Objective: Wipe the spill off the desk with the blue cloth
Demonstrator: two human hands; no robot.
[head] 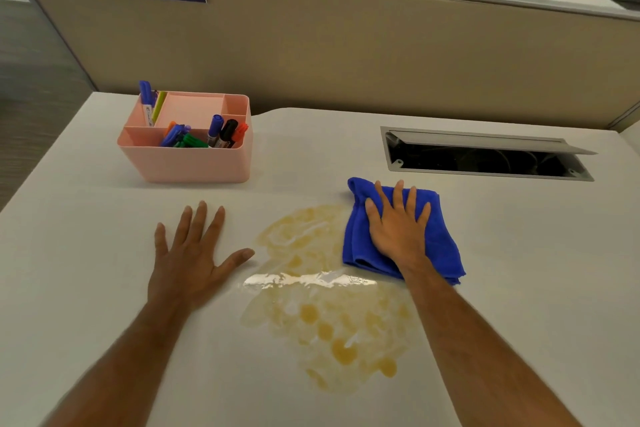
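Note:
A yellowish spill (325,298) spreads over the middle of the white desk (519,288), smeared at its far end and pooled in amber drops nearer me. The folded blue cloth (440,246) lies at the spill's far right edge. My right hand (398,225) presses flat on the cloth with straight, spread fingers. My left hand (194,256) rests flat on the bare desk just left of the spill, fingers spread, holding nothing.
A pink organiser (187,156) with several markers stands at the back left. An open cable hatch (485,156) is cut into the desk at the back right. A beige partition (346,52) bearing a sign "010" closes the far side.

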